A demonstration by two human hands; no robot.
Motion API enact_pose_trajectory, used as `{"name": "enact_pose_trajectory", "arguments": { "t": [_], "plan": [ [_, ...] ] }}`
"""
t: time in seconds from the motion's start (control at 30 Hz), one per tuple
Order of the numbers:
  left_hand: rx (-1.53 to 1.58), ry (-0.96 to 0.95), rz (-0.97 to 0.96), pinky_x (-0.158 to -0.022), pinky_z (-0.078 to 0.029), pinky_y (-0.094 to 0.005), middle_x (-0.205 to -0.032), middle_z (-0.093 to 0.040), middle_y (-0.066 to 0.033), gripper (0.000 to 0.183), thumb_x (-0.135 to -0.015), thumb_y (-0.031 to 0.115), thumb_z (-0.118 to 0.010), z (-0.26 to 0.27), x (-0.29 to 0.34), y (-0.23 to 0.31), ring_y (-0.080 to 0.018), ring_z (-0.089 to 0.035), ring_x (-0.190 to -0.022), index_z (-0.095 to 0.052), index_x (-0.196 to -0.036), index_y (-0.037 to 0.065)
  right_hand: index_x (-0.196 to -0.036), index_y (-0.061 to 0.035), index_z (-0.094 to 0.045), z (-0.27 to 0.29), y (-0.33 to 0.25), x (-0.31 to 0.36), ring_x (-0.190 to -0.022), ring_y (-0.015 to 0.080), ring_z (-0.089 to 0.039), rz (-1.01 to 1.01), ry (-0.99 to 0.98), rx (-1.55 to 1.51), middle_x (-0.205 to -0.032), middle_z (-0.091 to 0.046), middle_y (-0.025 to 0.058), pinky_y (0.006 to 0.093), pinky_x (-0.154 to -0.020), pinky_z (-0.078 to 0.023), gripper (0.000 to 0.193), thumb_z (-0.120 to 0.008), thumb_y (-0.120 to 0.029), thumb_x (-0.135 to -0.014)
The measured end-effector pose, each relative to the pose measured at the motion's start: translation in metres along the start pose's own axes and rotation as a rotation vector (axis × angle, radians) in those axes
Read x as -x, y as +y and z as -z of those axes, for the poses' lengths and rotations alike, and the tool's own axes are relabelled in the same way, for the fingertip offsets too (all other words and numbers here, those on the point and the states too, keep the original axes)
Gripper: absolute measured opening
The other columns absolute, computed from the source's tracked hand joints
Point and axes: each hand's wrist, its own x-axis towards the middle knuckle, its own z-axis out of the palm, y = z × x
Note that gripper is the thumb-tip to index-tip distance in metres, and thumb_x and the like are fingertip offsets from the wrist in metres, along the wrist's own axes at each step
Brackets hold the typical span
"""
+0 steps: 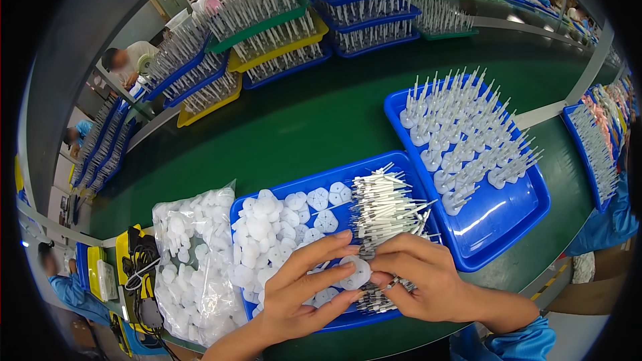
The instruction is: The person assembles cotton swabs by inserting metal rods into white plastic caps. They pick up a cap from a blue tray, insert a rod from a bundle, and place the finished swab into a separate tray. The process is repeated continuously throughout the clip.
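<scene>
Over the near edge of a blue tray (394,158), my left hand (302,287) pinches a white plastic disc (356,273) between thumb and fingers. My right hand (428,279) is closed at the disc's right side, its fingertips pinched together; what they hold is mostly hidden, with a small dark bit showing below them. Under my left hand, loose white discs (257,224) fill the tray's left part. Beside my right hand lies a dense pile of thin white rods with metal ends (384,207).
A clear plastic bag of white discs (197,261) lies left of the tray. At right, another blue tray (495,234) holds discs with upright rods. Stacked trays of similar pieces (281,50) line the far side of the green table (267,140). Black cables (142,271) lie at far left.
</scene>
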Motion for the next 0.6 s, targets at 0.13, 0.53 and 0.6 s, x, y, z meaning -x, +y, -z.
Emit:
{"name": "enact_pose_trajectory", "arguments": {
  "t": [0.13, 0.53, 0.6],
  "plan": [
    [-0.042, 0.019, -0.057, -0.087, -0.057, -0.0396, -0.132, -0.056, -0.0280, 0.039, -0.073, 0.000, -0.083, -0.0007, 0.0034, -0.0038, -0.0339, -0.067, -0.107, -0.070, -0.109, -0.001, -0.095, -0.0008, -0.068, -0.0007, 0.0007, 0.0022, -0.070, 0.0244, -0.065, -0.019, -0.002, -0.025, -0.094, -0.063, 0.0105, 0.0329, -0.058, -0.053, 0.019, -0.074, 0.000, -0.077],
    [-0.324, -0.073, -0.183, -0.084, -0.055, -0.0427, -0.130, -0.056, -0.0278, 0.036, -0.076, 0.004, -0.081, -0.0003, 0.0076, -0.0033, -0.0384, -0.067, -0.104, -0.067, -0.109, 0.001, -0.099, -0.0001, -0.067, -0.0043, 0.0013, 0.0040, -0.076, 0.0260, -0.066, 0.010, 0.027, -0.052, -0.096, -0.064, 0.0109, 0.0336, -0.062, -0.055, 0.024, -0.072, 0.005, -0.075],
    [-0.282, -0.080, -0.130, -0.086, -0.056, -0.0450, -0.131, -0.055, -0.0282, 0.036, -0.077, 0.004, -0.080, -0.0001, 0.0056, 0.0010, -0.0400, -0.067, -0.106, -0.066, -0.110, -0.001, -0.099, 0.0002, -0.067, -0.0021, 0.0010, 0.0042, -0.077, 0.0261, -0.066, 0.015, 0.009, -0.061, -0.096, -0.063, 0.0115, 0.0336, -0.063, -0.055, 0.026, -0.070, 0.007, -0.075]
  ]
}}
